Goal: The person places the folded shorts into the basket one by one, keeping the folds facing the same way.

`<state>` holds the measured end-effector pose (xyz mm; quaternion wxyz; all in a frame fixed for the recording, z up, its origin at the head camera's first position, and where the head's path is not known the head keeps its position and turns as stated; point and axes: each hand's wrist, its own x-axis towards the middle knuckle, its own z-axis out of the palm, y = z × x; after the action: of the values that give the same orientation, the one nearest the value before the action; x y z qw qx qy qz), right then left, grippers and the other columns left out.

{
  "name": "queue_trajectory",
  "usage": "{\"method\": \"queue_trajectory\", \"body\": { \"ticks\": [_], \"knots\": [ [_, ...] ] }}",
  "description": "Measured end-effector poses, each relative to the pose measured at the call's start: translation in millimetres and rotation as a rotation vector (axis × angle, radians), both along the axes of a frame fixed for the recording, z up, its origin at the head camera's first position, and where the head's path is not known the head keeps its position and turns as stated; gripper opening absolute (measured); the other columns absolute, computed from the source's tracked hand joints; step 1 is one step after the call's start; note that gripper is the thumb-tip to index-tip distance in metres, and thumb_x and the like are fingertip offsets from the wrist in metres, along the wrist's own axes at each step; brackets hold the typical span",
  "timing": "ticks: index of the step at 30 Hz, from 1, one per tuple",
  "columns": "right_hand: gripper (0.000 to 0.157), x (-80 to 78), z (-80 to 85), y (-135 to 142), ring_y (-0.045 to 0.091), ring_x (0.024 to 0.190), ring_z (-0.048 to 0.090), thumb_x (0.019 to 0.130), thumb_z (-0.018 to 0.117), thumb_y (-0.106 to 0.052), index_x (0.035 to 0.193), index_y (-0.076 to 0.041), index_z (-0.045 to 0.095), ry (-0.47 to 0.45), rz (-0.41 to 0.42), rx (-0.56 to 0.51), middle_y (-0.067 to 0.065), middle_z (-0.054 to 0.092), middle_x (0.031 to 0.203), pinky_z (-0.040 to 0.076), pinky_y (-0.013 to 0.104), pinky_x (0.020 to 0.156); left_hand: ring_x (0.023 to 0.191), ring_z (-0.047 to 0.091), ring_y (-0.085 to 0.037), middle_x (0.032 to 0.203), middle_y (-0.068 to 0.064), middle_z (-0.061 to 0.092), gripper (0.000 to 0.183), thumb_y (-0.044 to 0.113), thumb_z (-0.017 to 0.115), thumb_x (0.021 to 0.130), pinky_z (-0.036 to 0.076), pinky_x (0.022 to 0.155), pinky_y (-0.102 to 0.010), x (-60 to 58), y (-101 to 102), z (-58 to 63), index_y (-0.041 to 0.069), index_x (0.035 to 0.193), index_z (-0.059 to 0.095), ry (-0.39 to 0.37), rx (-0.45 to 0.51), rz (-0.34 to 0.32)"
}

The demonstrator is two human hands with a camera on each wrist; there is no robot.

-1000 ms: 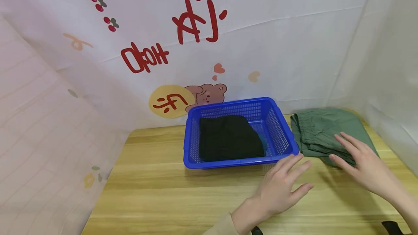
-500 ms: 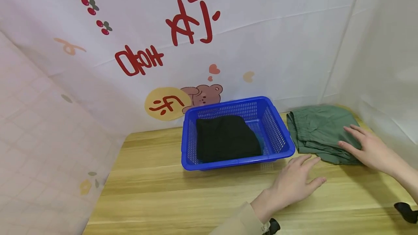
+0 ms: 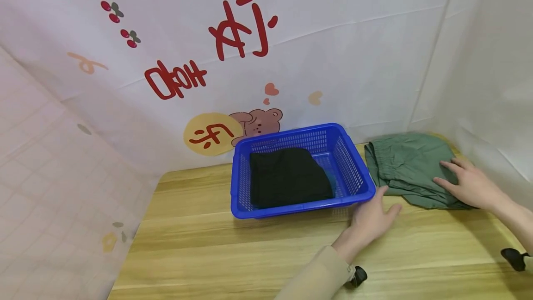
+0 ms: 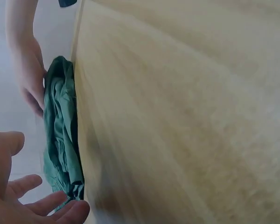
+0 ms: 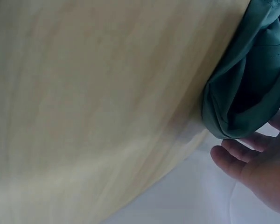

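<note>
Both hands are being slid toward two o'clock: right hand (image 3: 468,184) now being laid flat on the green cloth (image 3: 405,163), left hand (image 3: 372,219) open, closing in, beside the basket (image 3: 354,189).

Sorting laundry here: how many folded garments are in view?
2: a black garment inside the blue basket, and a green garment on the table right of it. More could hide underneath.

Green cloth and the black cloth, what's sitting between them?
In the head view, the basket's right wall and a strip of bare table separate the black cloth from the green cloth.
</note>
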<state>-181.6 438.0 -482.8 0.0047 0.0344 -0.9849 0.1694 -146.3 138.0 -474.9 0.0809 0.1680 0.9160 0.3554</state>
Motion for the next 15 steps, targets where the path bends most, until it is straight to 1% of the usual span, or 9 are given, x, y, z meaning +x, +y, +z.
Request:
{"method": "queue_trajectory", "body": {
  "ticks": [3,4,8,10,15],
  "knots": [
    [0.074,0.6,-0.1,0,0.076,0.126,0.034,0.107,0.059,-0.038,0.144,0.024,0.042,-0.014,0.004,0.013,0.058,0.03,0.144,0.035,0.082,0.099,0.146,0.053,-0.01,0.158,0.01,0.054,0.054,0.049,0.063,0.103,0.049,0.115,-0.026,-2.4,4,0.4,0.034,0.154,0.051,-0.006,0.013,0.021],
    [0.074,1.1,-0.3,0,0.076,0.126,0.034,0.107,0.059,-0.038,0.144,0.024,0.042,-0.018,0.009,0.022,0.058,0.031,0.144,0.036,0.082,0.099,0.146,0.053,-0.009,0.158,0.01,0.054,0.054,0.049,0.063,0.103,0.049,0.115,-0.027,-3.0,5,0.5,0.035,0.153,0.05,-0.003,0.012,0.026],
    [0.073,6.6,-2.5,0,0.075,0.123,0.04,0.105,0.062,-0.039,0.142,0.022,0.047,-0.015,0.025,0.069,0.056,0.036,0.142,0.041,0.081,0.097,0.144,0.054,-0.009,0.157,0.012,0.054,0.053,0.048,0.063,0.103,0.051,0.11,-0.028,-4.4,9,-0.7,0.036,0.153,0.05,-0.034,0.026,0.053],
    [0.072,10.9,-4.2,0,0.074,0.122,0.042,0.104,0.064,-0.039,0.14,0.022,0.049,-0.006,0.029,0.079,0.055,0.038,0.141,0.042,0.08,0.095,0.145,0.053,-0.009,0.157,0.013,0.054,0.053,0.048,0.063,0.103,0.052,0.109,-0.028,-4.5,11,-1.8,0.036,0.152,0.05,-0.058,0.039,0.065],
    [0.071,20.7,-6.3,-2,0.073,0.122,0.043,0.103,0.066,-0.038,0.14,0.02,0.051,-0.005,0.036,0.079,0.054,0.04,0.141,0.042,0.079,0.095,0.149,0.049,-0.013,0.162,0.011,0.048,0.054,0.047,0.064,0.103,0.05,0.113,-0.033,-6.0,16,-3.1,0.037,0.154,0.048,-0.137,0.104,0.125]
  ]
}}
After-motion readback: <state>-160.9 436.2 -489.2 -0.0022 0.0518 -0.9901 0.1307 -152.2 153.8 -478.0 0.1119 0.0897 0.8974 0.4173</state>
